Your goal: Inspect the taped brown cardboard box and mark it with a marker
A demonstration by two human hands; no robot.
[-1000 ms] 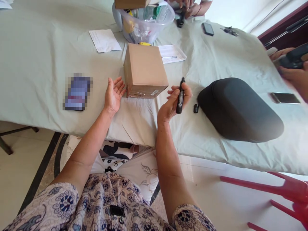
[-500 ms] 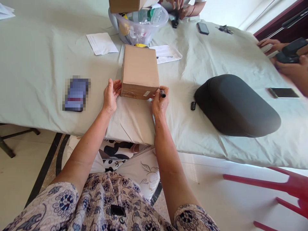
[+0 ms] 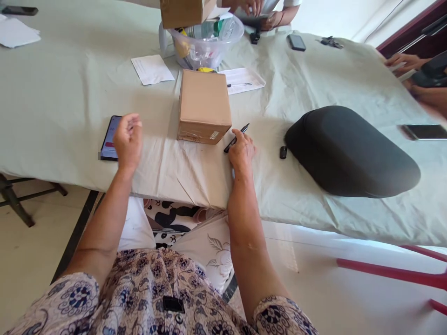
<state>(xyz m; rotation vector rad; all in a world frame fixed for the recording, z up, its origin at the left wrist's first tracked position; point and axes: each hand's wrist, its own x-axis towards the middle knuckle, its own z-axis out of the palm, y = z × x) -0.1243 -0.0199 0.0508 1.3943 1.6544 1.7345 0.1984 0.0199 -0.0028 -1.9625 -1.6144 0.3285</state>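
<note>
A closed brown cardboard box stands on the cloth-covered table in front of me, touched by neither hand. My right hand, low over the cloth just right of the box, has its fingers bent around a black marker pen. Both ends of the pen stick out, and its tip points away from me. A small black cap lies apart to the right. My left hand is raised beside a phone with a lit screen and partly covers it. Its fingers are loosely curled, with nothing in them.
A dark rounded case fills the right side. Behind the box stand a clear plastic tub of bottles and another carton. Papers and a dark phone lie around. Other people's hands are at the far edge.
My left hand has left the box's side and moved left to the phone. My right hand has drawn away from the box, and the marker pen is now lower, near the cloth.
</note>
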